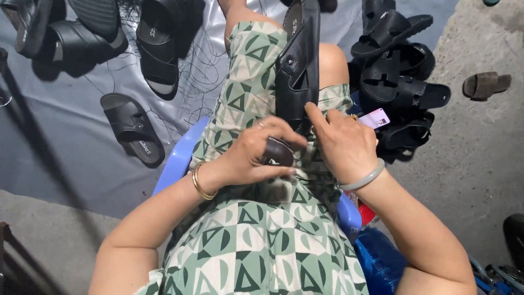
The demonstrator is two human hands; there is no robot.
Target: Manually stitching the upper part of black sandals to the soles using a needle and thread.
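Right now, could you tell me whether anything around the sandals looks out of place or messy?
Loose dark threads lie tangled across the grey sheet among the black sandals, and one brown sandal sits apart on the bare concrete floor.

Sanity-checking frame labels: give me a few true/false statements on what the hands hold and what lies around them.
1. Both hands are on a black sandal resting on the lap. True.
2. The left hand wears a gold bangle. True.
3. The right hand is bare at the wrist. False: it wears a pale green bangle.
4. The person sits on a red stool. False: the stool is blue.
5. A pile of black sandals lies right of the lap. True.
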